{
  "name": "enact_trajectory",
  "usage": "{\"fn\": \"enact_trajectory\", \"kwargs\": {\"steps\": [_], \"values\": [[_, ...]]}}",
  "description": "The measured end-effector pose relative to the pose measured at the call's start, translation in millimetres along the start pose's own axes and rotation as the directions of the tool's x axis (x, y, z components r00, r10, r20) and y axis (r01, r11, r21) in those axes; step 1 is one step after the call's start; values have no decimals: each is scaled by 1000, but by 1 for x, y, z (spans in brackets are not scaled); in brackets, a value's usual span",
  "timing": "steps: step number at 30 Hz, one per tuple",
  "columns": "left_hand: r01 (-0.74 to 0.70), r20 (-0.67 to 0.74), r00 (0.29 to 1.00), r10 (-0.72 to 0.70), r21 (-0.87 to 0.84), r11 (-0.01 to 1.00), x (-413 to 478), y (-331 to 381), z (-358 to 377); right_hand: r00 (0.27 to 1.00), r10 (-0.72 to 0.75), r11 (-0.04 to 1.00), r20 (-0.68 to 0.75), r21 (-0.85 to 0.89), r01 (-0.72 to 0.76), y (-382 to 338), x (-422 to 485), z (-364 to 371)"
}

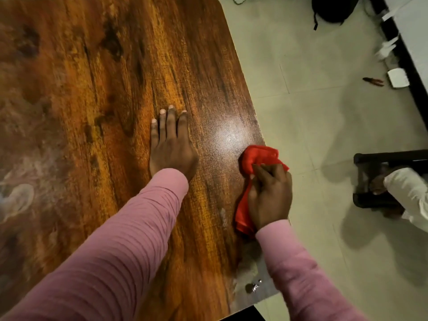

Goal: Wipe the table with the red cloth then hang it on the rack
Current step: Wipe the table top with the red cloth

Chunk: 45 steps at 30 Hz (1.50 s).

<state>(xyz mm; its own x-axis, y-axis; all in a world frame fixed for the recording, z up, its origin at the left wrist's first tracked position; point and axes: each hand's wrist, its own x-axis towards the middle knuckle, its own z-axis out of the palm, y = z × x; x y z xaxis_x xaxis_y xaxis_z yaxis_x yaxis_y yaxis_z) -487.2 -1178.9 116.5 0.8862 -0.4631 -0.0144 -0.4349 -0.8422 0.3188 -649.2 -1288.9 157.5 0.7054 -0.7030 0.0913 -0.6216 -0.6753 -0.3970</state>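
Head view: wiping underway at counter edge
Right hand: grasps red cloth
Left hand: flat, released
Left: hanging; rack unseen

Red cloth on wooden table, at the right edge.
Red cloth, crumpled and bunched, lies toward 4 o'clock of the visible table top, at its right edge. The right hand grips it, and folds show at 12 and 7 o'clock of the hand. Table: glossy dark brown wood grain, rounded corner at 1 o'clock, pale smears at 9 o'clock.
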Motion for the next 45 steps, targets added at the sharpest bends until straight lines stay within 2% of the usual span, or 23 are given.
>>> {"fn": "enact_trajectory", "kwargs": {"steps": [3, 6, 8, 10, 12, 14, 15, 17, 20, 22, 24, 26, 28, 29, 31, 34, 37, 39, 41, 43, 45], "values": [[-9, -1, 1000, 9, 7, 1000, 1, 0, 0, 972, -211, 977, 104, 40, 208, -18, -38, 5], [-15, -2, 1000, 15, 0, 1000, 2, -1, -2, 869, -433, 901, 240, 94, 423, -15, -66, 0], [-20, -8, 1000, 20, -14, 1000, 2, -1, -2, 841, -467, 880, 273, 53, 471, 0, -60, -8], [-21, -12, 1000, 21, -20, 1000, 2, -2, -2, 921, -334, 937, 199, -32, 347, 19, -44, -17], [-35, -18, 999, 35, -9, 999, 0, -2, 0, 991, -108, 992, 76, -55, 112, 33, -27, -24], [-48, -25, 999, 48, 8, 999, 0, -2, 1, 1000, 24, 999, 9, -22, -23, 27, -25, -20], [-50, -24, 998, 51, 18, 999, 0, -2, 1, 1000, 21, 1000, 13, -6, -21, 19, -33, -15], [-54, -16, 998, 54, 38, 998, -1, 0, -1, 990, -109, 994, 85, 12, 108, 1, -62, -5], [-74, -17, 997, 75, 57, 996, -7, 3, -7, 891, -392, 919, 228, 70, 387, -7, -102, -3], [-111, -22, 993, 113, 61, 992, -23, 3, -11, 847, -461, 886, 267, 77, 458, 7, -96, -11], [-160, 23, 987, 159, 63, 985, -56, -1, -16, 896, -386, 920, 218, 16, 392, 27, -82, -22], [-173, 89, 982, 167, 67, 983, -107, -4, -18, 974, -187, 980, 127, -38, 193, 47, -68, -35], [-129, 168, 979, 115, 74, 989, -156, -9, -19, 997, 21, 1000, 79, -19, -19, 52, -67, -38], [-98, 206, 975, 79, 84, 992, -172, -10, -18, 994, 69, 998, 81, -20, -67, 47, -74, -36], [-61, 221, 975, 31, 127, 990, -189, -11, -16, 990, -16, 1000, 140, -13, 18, 31, -105, -30], [-85, 185, 981, 57, 146, 986, -186, -10, -13, 916, -315, 949, 247, 82, 304, 10, -168, -25], [-101, 159, 984, 78, 143, 985, -188, -11, -8, 865, -425, 905, 266, 99, 414, 23, -186, -32], [-113, 152, 984, 90, 147, 983, -188, -14, -6, 912, -337, 941, 234, 44, 337, 43, -176, -40], [-115, 145, 985, 94, 148, 982, -188, -15, -4, 979, -157, 987, 131, -17, 161, 67, -157, -49], [-120, 139, 985, 99, 146, 982, -188, -16, -2, 998, 20, 1000, 65, -7, -19, 79, -148, -53], [-122, 138, 985, 102, 140, 983, -189, -16, -2, 997, 63, 998, 48, 13, -64, 65, -159, -48]]}}
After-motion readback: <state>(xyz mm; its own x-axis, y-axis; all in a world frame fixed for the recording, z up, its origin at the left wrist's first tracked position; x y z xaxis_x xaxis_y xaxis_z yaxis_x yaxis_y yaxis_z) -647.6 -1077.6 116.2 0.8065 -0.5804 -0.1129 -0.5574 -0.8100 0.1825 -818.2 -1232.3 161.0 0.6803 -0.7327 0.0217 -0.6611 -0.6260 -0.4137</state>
